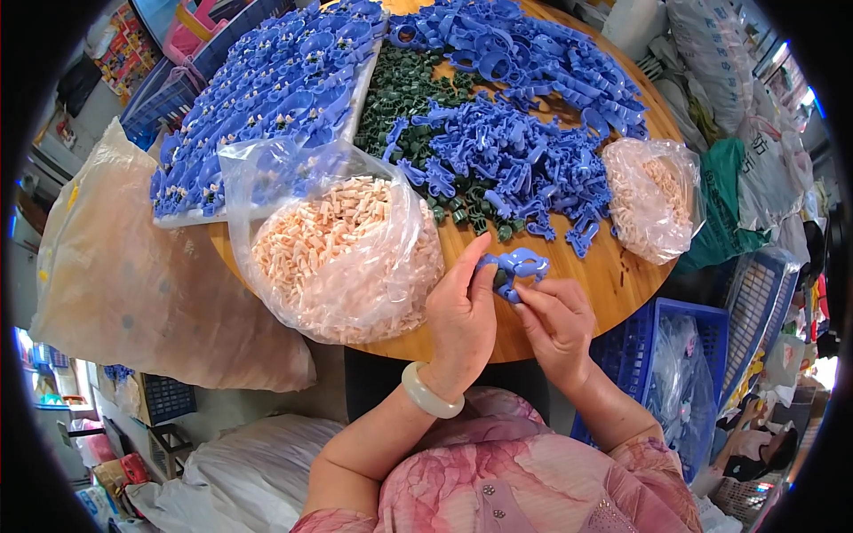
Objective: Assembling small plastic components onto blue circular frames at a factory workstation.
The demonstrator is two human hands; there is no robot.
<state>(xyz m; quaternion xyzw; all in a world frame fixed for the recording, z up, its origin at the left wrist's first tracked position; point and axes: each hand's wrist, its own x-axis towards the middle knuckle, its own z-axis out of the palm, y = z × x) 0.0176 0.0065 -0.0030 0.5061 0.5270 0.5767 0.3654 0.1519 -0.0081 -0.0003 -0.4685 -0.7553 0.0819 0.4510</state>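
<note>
Close to the table's front edge, a small blue plastic part [524,263] with a rounded, ring-like end is held up between both hands. Against it sits a small dark green piece [500,277]. My left hand [462,306], with a pale bangle at the wrist, presses the part's left side between thumb and fingers. The thumb and fingertips of my right hand [558,322] pinch its lower right side. Left of my left hand stands an open clear bag of short peach-coloured pieces [346,231]. Just beyond the hands lies a pile of loose blue plastic parts [506,147].
Dark green pieces [400,98] are heaped mid-table, with larger blue parts [506,44] behind. A white board [360,115] carries rows of blue parts at left. A smaller clear bag [653,200] stands at right. Blue crates [653,355] and a large sack [133,266] flank the table.
</note>
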